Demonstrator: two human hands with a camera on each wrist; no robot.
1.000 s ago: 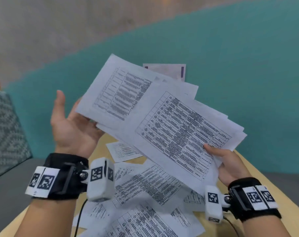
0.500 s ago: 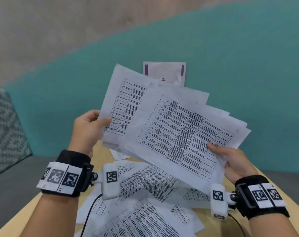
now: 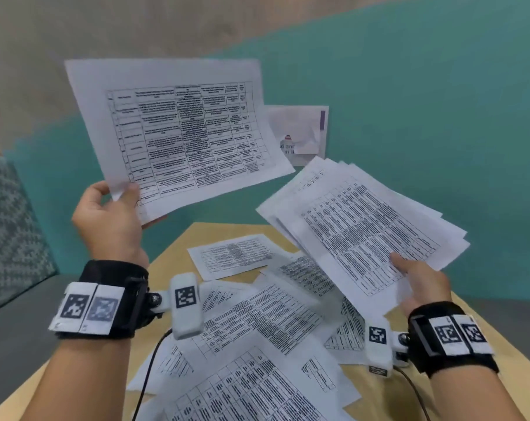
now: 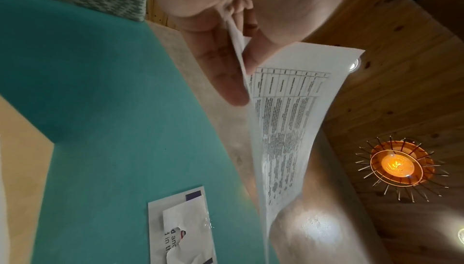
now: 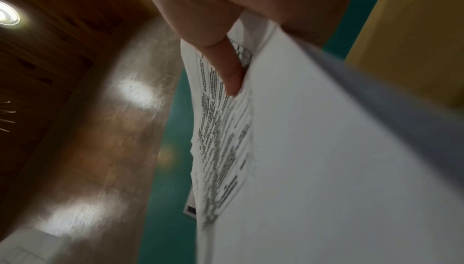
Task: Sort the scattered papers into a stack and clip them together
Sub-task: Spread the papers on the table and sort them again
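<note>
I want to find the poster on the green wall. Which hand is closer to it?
Hard to say. The poster hangs between them: left hand lower left with one sheet, right hand lower right gripping a bundle.

Scattered printed papers [image 3: 257, 323], some lifted

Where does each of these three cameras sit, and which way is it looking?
Head: on the person's head, looking down at the table; both forearms, left hand, right hand show.
Left wrist: on that wrist, looking up along the fingers pinching one sheet.
Right wrist: on that wrist, looking up along the thumb on the fanned stack.
Head and left wrist views share the torn notice on the teal wall.
</note>
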